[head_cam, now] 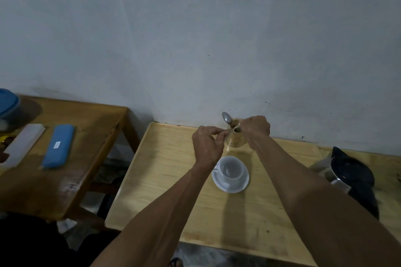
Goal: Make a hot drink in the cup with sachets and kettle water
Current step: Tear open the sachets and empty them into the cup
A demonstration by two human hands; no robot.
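Observation:
An empty white cup [231,169] stands on a white saucer [230,186] in the middle of the light wooden table [173,191]. Above and behind the cup, my left hand [207,145] and my right hand [256,129] pinch the two ends of a thin pale sachet [230,131]. Just behind the sachet stands a clear glass container [236,141] with a metal spoon [226,117] sticking up out of it. The kettle [349,175], steel with a black lid, rests at the table's right edge.
A darker wooden table [86,147] stands to the left with a blue case [58,146], a white case [23,144] and a blue-lidded container [7,102] on it. A plain wall rises directly behind both tables. A gap separates the two tables.

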